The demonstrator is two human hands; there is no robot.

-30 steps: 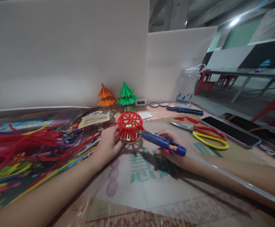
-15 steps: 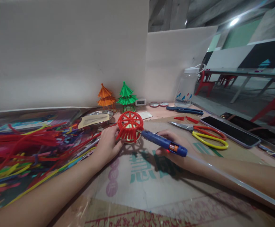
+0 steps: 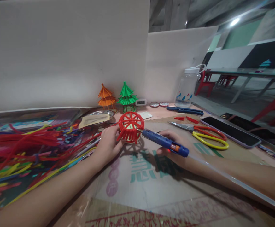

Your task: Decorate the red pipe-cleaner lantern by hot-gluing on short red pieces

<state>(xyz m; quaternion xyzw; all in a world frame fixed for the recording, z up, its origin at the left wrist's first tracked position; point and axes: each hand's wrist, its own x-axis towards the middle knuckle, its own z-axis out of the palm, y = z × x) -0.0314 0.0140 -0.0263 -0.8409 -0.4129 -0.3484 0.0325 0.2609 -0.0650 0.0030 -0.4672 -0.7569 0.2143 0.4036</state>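
My left hand (image 3: pixel 109 142) is closed on the left side of a round red pipe-cleaner frame (image 3: pixel 131 121), which has spokes across its ring and a row of short red strips along its near edge. In my right hand (image 3: pixel 172 140) is a blue glue gun (image 3: pixel 163 141) with a small red light glowing. A long clear glue stick (image 3: pixel 236 181) trails out of its rear end over my forearm. The gun's nozzle meets the frame's right near edge, by the strips; whether glue is flowing is too small to tell.
Bundles of coloured pipe cleaners (image 3: pixel 33 148) spread at the left. Behind stand orange (image 3: pixel 106 97) and green (image 3: pixel 126 96) pagoda-like models. Scissors (image 3: pixel 206 134), a phone (image 3: pixel 229 130), blue pliers (image 3: pixel 184 110) and a water bottle (image 3: pixel 186 88) lie or stand at the right.
The red frame and the glue gun have shifted very slightly to the right. Both hands keep the same holds.
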